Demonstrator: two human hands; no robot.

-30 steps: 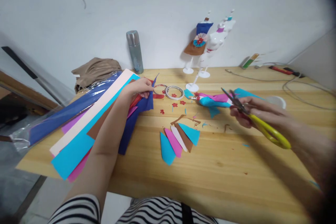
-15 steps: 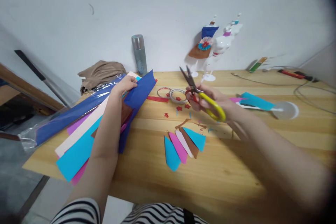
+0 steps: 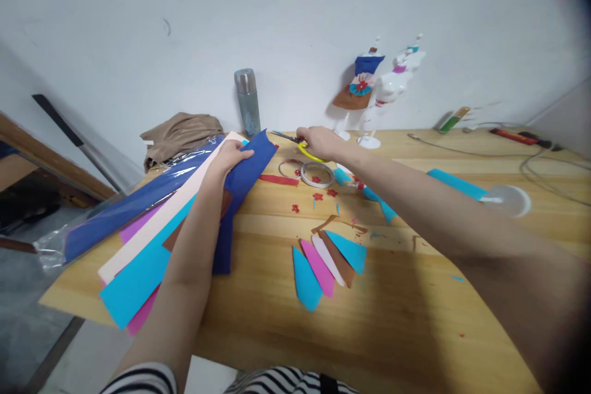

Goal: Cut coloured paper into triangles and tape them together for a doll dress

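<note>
Fingers above table, wall behind

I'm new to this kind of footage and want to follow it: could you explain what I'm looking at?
There is no machine here, just a person's two bare hands. The camera is worn on the head, looking forward and down, so you see roughly what the person sees.

The left hand holds a dark blue sheet. The right hand holds yellow-handled scissors, their blades pointing toward that sheet.

On the wooden table, colored strips lie beneath the left forearm. Nearer the middle are a white ring, small red flower shapes and a fan of cut pieces. A bottle and small white dress forms stand near the wall.
</note>
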